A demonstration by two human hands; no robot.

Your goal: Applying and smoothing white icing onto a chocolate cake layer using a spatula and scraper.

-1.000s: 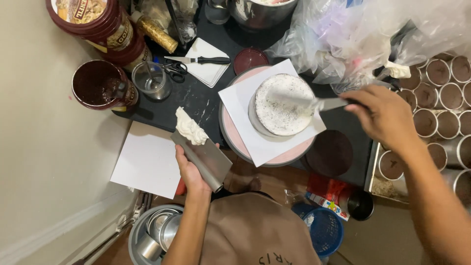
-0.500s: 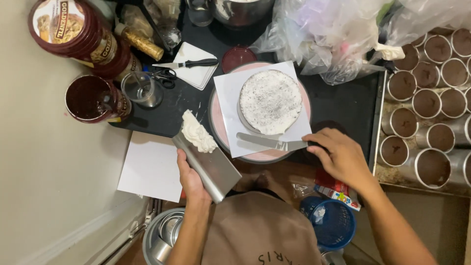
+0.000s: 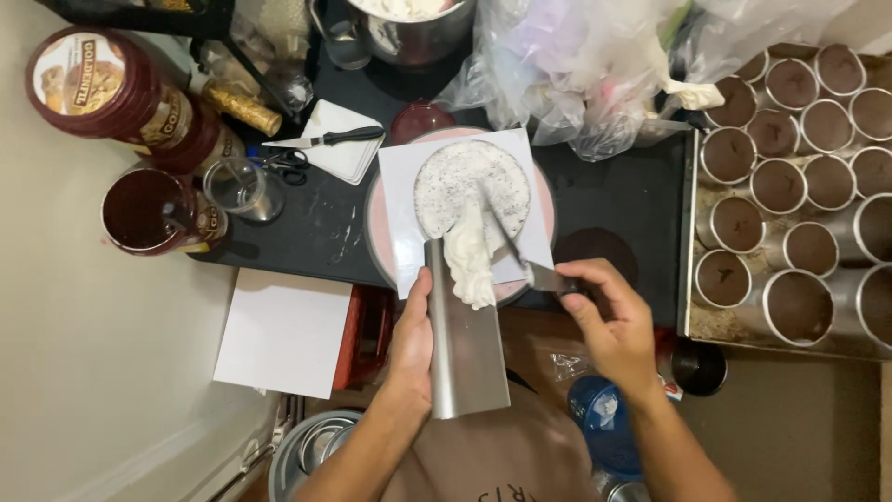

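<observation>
The flat steel scraper (image 3: 466, 342) has swung over the round white-frosted cake (image 3: 471, 189); left hand (image 3: 412, 336) grips it, right hand (image 3: 609, 321) grasps a metal spatula (image 3: 520, 260) scraping cream (image 3: 469, 256)

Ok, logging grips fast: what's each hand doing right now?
Left hand: closed on the metal scraper, loaded with white cream.
Right hand: closed on the spatula.

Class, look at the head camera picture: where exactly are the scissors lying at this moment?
The scissors lie on the black worktop, left of the round cake, between the empty drinking glass and the white pad carrying a knife.
</observation>
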